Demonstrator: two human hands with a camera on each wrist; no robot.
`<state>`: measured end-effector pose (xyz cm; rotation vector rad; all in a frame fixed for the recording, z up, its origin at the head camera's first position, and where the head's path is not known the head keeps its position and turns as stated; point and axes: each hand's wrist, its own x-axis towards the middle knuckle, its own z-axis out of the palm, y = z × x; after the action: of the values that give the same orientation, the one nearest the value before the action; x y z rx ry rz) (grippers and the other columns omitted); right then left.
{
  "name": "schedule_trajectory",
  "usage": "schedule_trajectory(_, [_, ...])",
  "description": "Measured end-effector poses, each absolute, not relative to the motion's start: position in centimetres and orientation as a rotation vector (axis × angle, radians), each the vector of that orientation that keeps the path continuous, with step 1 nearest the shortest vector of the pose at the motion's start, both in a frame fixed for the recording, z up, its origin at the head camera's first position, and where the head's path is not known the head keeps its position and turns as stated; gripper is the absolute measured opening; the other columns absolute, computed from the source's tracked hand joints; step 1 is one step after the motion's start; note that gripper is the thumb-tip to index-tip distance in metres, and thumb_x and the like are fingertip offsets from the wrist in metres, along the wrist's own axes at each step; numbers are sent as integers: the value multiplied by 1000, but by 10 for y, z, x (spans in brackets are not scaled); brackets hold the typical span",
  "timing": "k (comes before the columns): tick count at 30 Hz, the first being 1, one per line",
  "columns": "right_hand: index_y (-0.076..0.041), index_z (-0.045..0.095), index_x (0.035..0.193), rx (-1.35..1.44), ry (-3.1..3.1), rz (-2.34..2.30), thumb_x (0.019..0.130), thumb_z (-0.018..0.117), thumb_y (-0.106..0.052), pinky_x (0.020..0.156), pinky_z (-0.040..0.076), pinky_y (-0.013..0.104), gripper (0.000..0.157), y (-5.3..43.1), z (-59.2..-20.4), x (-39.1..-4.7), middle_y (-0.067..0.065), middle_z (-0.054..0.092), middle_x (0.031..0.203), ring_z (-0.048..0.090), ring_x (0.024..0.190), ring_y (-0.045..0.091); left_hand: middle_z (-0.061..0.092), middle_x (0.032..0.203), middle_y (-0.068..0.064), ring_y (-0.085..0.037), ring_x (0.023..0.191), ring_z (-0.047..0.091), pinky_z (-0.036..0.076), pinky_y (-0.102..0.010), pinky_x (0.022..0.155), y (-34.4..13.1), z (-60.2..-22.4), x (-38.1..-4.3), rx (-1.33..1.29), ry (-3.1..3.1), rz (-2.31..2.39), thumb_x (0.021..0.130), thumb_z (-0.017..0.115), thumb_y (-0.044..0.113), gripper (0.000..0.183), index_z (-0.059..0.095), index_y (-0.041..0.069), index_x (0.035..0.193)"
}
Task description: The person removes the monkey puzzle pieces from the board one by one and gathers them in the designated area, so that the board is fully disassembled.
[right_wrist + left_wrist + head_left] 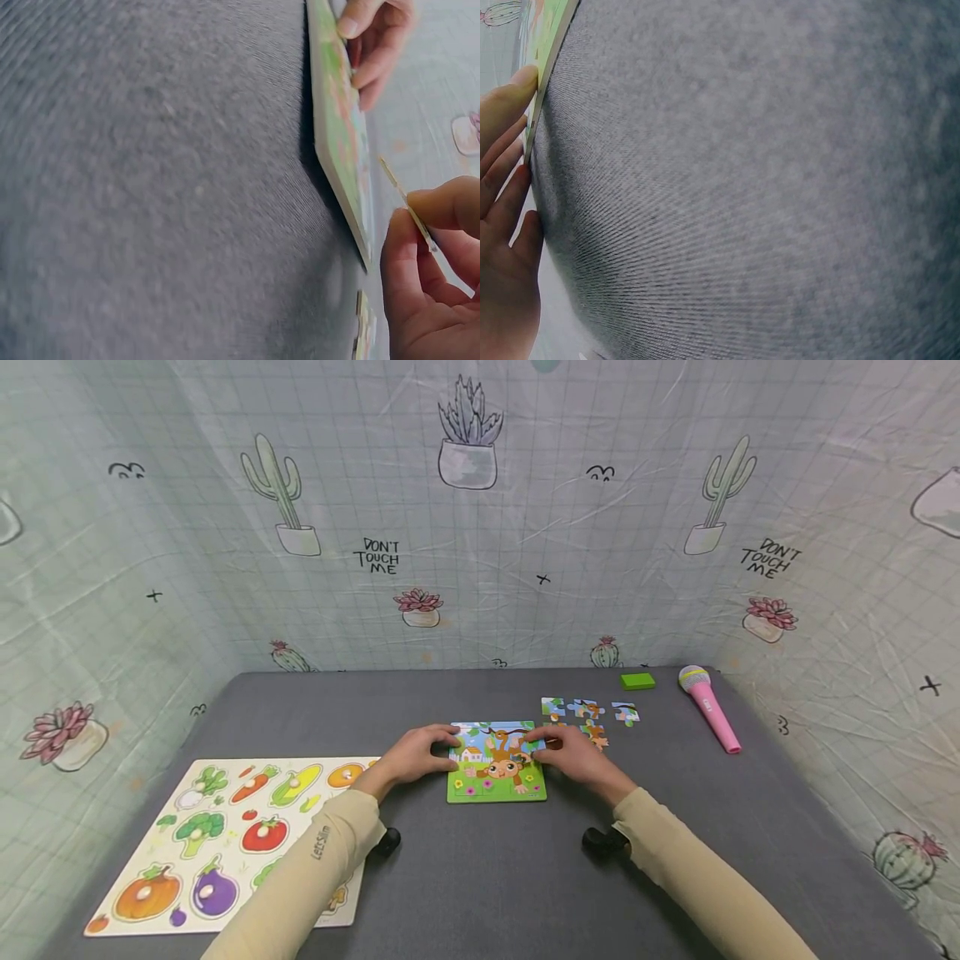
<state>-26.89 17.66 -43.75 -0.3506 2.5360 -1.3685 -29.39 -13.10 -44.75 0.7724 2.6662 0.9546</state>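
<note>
A jigsaw board [495,785] with a monkey picture lies on the grey table. My left hand [417,753] rests along its left edge, thumb and fingertips touching the edge, the fingers fairly straight in the left wrist view. Over the board's right side, my right hand [581,758] pinches a thin puzzle piece [397,184] between thumb and fingers. In the right wrist view this piece is seen edge-on, raised above the board, so its picture is hidden. Behind the right hand lie several loose puzzle pieces [587,708].
At the left, a vegetable knob puzzle [225,793] lies partly under my left forearm. A green block [637,682] sits at the back right, with a pink toy microphone [712,714] beside it. A printed cloth [480,568] hangs around the table's back and sides.
</note>
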Motion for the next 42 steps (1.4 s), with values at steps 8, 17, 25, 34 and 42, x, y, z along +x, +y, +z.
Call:
schedule_trajectory(8, [-7,65,125,-282,2521,-1506,93,68,-15,90,51,44,33,194,-436,-264,16,55,136,60,112,32,48,147,-10,-32,138,39,33,-50,112,-130,-448,-293,788,2683,945,89,73,21,36,67,6,121])
schedule_trajectory(17, [-4,64,127,-210,2567,-1587,93,68,-19,93,49,48,37,225,-437,-263,19,57,133,58,114,34,48,147,-10,-33,138,38,32,-50,112,-130,-449,-294,800,2686,933,89,73,22,36,67,6,121])
schedule_trajectory(25, [-1,65,125,-95,2651,-1532,93,69,-20,87,49,41,37,259,-442,-267,20,60,126,59,106,30,49,145,-11,-33,137,40,34,-50,111,-130,-451,-294,831,2696,934,89,73,23,37,67,5,121])
schedule_trajectory(34, [2,63,126,-13,2691,-1444,93,69,-21,91,45,41,40,298,-442,-274,24,53,135,51,119,35,50,145,-10,-31,137,41,34,-49,111,-129,-450,-292,824,2696,932,88,74,23,38,67,5,121])
schedule_trajectory(42, [2,65,123,-23,2734,-1284,92,69,-19,81,39,34,37,322,-445,-281,25,54,133,46,110,32,50,145,-10,-32,136,41,34,-49,111,-129,-450,-292,832,2701,912,88,75,23,38,68,5,121])
